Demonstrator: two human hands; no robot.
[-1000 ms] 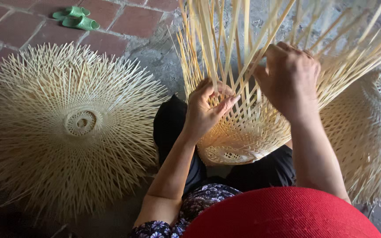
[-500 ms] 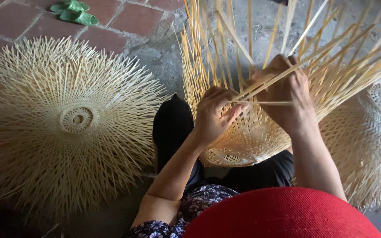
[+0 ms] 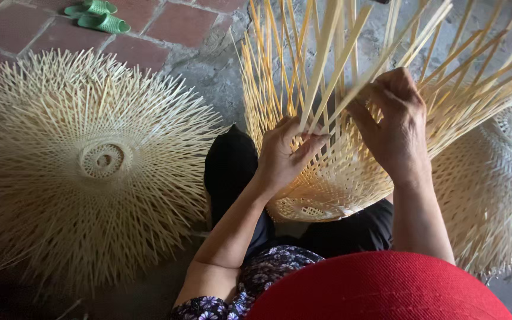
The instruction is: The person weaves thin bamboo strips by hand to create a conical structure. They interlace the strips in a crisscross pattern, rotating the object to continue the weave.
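The half-woven bamboo basket (image 3: 339,178) rests in the person's lap, its closed woven bottom toward the body and its loose splints (image 3: 327,53) fanning up and away past both hands. The basket lies between and under the hands, touching both.

The main risk, as I judge it, is a thin splint kinking or snapping if it is bent too sharply across its neighbours; a second is the fan springing loose if the grip slackens, which would undo the last crossing. The sharp free ends near the fingers could also prick or cut.

The right hand (image 3: 395,127) is curled closed over several splints on the basket's far side, fingers wrapped round them. The left hand (image 3: 282,157) is half closed, thumb and fingers pinching one or two splints against the woven wall.

To the left of the left hand, well apart, lies a flat finished woven disc (image 3: 99,160) with bristling ends. Beside the right forearm sits another domed woven piece (image 3: 499,178). Beyond the disc lie green sandals (image 3: 99,15) on the brick floor (image 3: 179,24).
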